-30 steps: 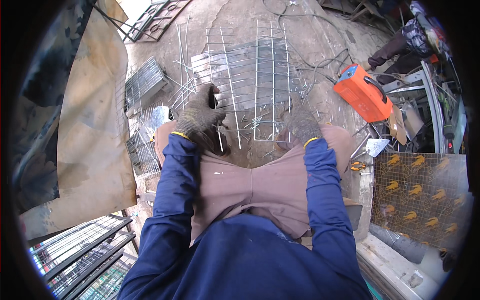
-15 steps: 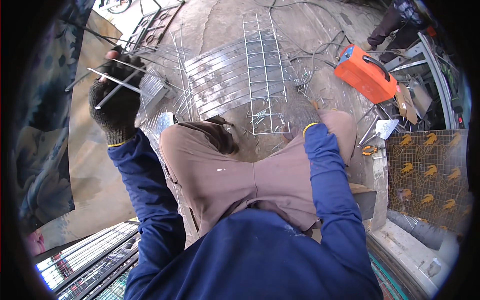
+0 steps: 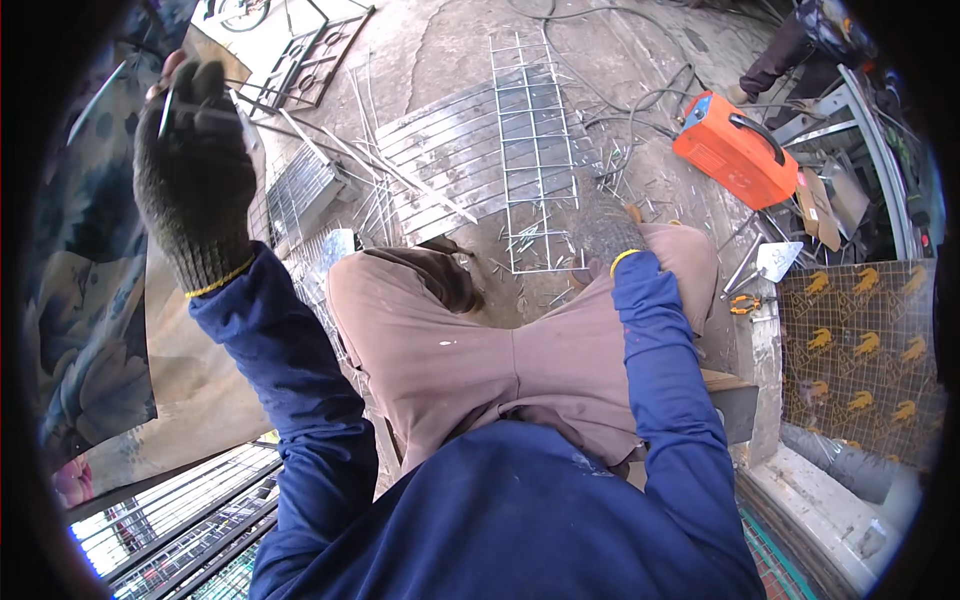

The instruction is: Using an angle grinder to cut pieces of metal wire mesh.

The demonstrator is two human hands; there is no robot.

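My left hand (image 3: pixel 195 165), in a dark knit glove with bare fingertips, is raised at the upper left. Its fingers are bent around thin metal rods (image 3: pixel 165 112), partly blurred. Longer pale rods (image 3: pixel 385 172) slant from beside this hand across the floor. My right hand (image 3: pixel 605 228), in a grey glove, is low beside my right knee; its fingers blend into the floor and what they hold, if anything, is unclear. Nearest to it lies a welded wire grid (image 3: pixel 541 150), ladder-like, partly over a ribbed metal sheet (image 3: pixel 430 150).
An orange welding machine (image 3: pixel 735 150) with cables (image 3: pixel 640 105) stands at the right, near cardboard and metal frames. Orange-handled pliers (image 3: pixel 745 304) lie by a patterned board (image 3: pixel 855 360). A dark metal frame (image 3: pixel 325 60) is at the back. Another person's leg (image 3: pixel 780 60) shows at the upper right.
My left hand has moved up and to the left, and the rods near it have swung; long rods now slant over the floor. My right hand has stayed about the same.
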